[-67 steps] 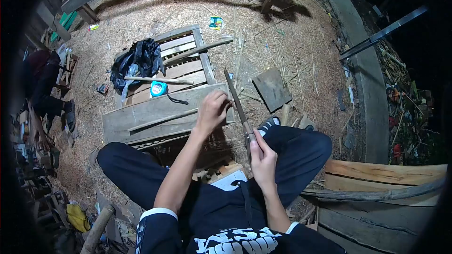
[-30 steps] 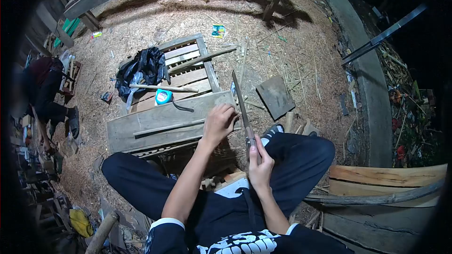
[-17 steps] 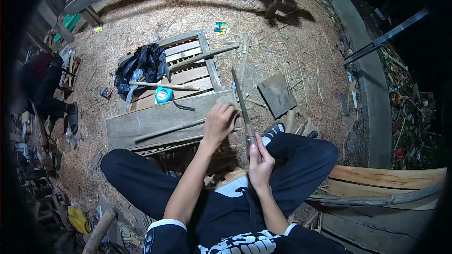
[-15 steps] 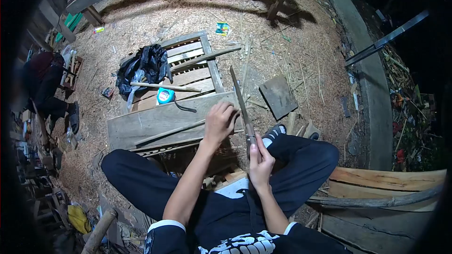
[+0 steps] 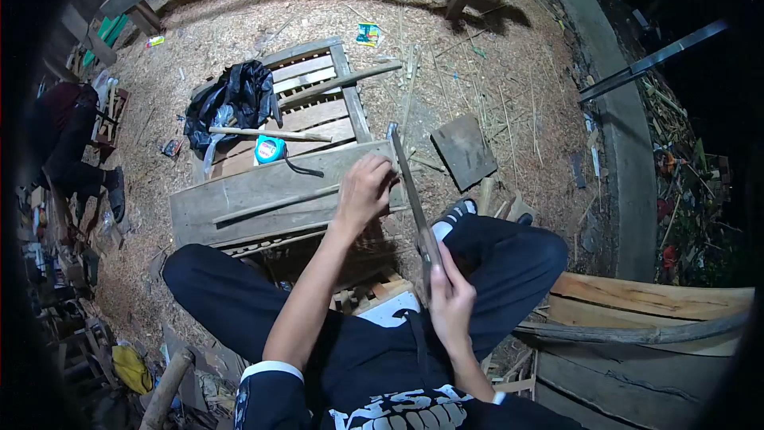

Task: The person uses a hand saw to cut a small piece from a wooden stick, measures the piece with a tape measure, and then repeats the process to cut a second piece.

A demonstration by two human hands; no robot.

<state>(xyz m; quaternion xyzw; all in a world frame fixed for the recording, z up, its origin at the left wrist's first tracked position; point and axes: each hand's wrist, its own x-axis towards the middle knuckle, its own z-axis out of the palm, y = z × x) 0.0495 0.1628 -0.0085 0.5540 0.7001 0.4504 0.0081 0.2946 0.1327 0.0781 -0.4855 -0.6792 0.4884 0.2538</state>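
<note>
My right hand (image 5: 452, 302) is wrapped around the handle of a long, narrow-bladed knife (image 5: 412, 187). Its blade points up and away from me, just right of my left hand (image 5: 366, 187). The fingers of that left hand are curled together above the right end of a wide wooden board (image 5: 195, 211); whatever they pinch is hidden. A thin wooden stick (image 5: 274, 207) lies along the board, its right end passing behind my left wrist. Beyond the board sits a blue-and-white tape measure (image 5: 270, 149) with a dark strap.
A slatted wooden frame (image 5: 348, 87) carries a black plastic bag (image 5: 231, 99) and loose sticks. A dark square plate (image 5: 464, 151) lies on the shavings-covered ground at right. Another person (image 5: 76, 139) sits at far left. Planks (image 5: 652, 302) are stacked beside my right leg.
My right hand has drawn slightly down and toward me with the knife, and the blade has turned a little. My left hand stays curled over the board. The whole view has shifted slightly.
</note>
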